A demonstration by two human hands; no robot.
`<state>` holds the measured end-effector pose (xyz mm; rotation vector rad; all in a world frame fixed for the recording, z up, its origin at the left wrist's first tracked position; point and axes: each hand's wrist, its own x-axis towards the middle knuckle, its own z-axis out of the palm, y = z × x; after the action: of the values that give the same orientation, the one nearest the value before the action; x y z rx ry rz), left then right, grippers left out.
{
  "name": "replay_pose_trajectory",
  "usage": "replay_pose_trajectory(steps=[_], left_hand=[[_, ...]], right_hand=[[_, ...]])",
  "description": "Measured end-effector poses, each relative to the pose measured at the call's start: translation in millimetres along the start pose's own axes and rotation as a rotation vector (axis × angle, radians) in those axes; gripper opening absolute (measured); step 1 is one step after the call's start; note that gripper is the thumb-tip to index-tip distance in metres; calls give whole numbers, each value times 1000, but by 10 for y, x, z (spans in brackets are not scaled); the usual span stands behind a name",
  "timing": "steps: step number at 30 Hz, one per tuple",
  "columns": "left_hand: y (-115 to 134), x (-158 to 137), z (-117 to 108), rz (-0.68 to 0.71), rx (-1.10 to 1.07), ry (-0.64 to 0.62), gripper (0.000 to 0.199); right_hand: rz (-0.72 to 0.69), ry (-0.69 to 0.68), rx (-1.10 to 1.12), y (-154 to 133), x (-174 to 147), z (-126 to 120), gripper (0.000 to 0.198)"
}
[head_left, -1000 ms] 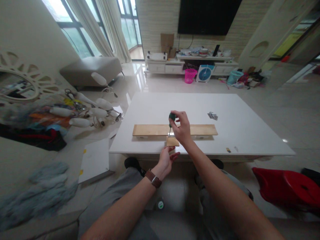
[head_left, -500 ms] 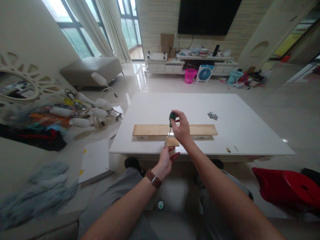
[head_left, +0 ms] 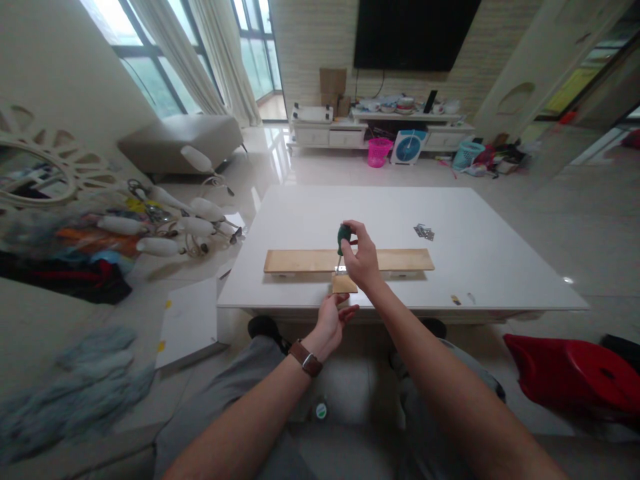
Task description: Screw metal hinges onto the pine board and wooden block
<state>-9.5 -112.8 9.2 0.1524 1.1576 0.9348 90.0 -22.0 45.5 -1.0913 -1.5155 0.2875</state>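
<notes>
My right hand (head_left: 363,255) is closed around the green handle of a screwdriver (head_left: 344,233). The tool stands nearly upright, its shank pointing down to a metal bracket (head_left: 341,269) where a small wooden block (head_left: 345,284) meets a long wooden board (head_left: 300,260). My left hand (head_left: 332,322), with a brown watch on the wrist, grips the block's near edge from below, its fingers partly curled and partly hidden under the wood. The board lies crosswise on the white table, raised slightly on pieces beneath it. The screw under the tip is too small to make out.
On the white table (head_left: 300,213), a pile of small metal parts (head_left: 423,231) lies at the right. Two tiny items (head_left: 455,300) rest near the front edge. A red stool (head_left: 575,380) stands on the floor at right, and a white lamp cluster (head_left: 195,217) at left.
The view has shifted very slightly. Both hands, the screwdriver and the wood keep almost the same places relative to each other.
</notes>
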Motion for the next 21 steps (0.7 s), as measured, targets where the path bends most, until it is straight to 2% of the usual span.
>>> replay_pose_trajectory(steps=[11,21], left_hand=[[-21,34,-30,1,2,-12,18],[4,-17,0,-2,12,7,17]], right_hand=[[22,-1,20,5,-12,18,45],[-15,-1,-43,7,3,9,37]])
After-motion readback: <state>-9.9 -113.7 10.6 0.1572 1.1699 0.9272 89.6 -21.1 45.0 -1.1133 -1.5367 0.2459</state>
